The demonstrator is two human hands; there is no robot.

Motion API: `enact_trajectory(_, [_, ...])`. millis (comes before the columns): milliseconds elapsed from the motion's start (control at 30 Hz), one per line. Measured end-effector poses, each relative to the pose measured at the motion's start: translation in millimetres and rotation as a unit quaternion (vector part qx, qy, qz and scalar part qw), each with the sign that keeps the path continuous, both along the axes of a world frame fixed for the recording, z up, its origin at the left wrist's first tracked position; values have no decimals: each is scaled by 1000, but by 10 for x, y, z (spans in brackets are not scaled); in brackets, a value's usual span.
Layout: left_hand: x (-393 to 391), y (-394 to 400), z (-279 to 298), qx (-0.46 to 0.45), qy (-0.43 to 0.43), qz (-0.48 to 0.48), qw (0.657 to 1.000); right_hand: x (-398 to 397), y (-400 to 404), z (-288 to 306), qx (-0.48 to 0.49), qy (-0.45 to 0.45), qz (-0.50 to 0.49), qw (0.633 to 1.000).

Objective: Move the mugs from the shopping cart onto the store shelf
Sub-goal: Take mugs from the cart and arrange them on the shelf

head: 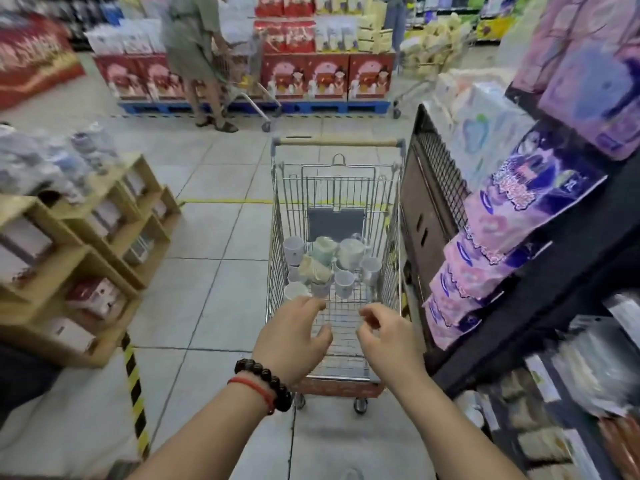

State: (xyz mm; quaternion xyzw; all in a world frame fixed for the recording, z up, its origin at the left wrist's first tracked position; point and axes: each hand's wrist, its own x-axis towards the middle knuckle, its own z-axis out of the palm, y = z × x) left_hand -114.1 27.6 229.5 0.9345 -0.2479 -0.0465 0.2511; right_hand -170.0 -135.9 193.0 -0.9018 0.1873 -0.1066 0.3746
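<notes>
Since both hands hover empty over the cart (277,237), fingers loosely apart, the mugs (325,265) sit just ahead, nearest the left hand (294,336), right hand (386,336) slightly farther.

Motion blur smears the packages on the store shelf (540,216) at right, so their print is unreadable. The mugs (325,265) in the shopping cart (277,237) overlap; their count is unclear. A shopper (194,46) ahead is cut off above the shoulders by the top edge.
</notes>
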Motion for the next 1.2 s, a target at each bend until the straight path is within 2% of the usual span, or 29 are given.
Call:
enact_trajectory(333, [1002, -112, -563, -32, 76, 78, 994, 1150, -98, -374, 21, 98, 49, 994])
enact_trajectory(667, [1946, -169, -1319, -37, 164, 85, 982, 2057, -99, -884, 6, 181, 37, 983])
enact_trajectory(900, [2251, -309, -1865, -61, 262, 101, 958, 2709, -243, -1516, -31, 253, 55, 965])
enact_trajectory(1033, [2438, -485, -2221, -61, 325, 158, 931, 3165, -251, -2106, 10, 285, 41, 958])
enact_trajectory(1200, [2586, -631, -2657, -66, 373, 212, 901, 3677, -284, -2806, -35, 300, 20, 953])
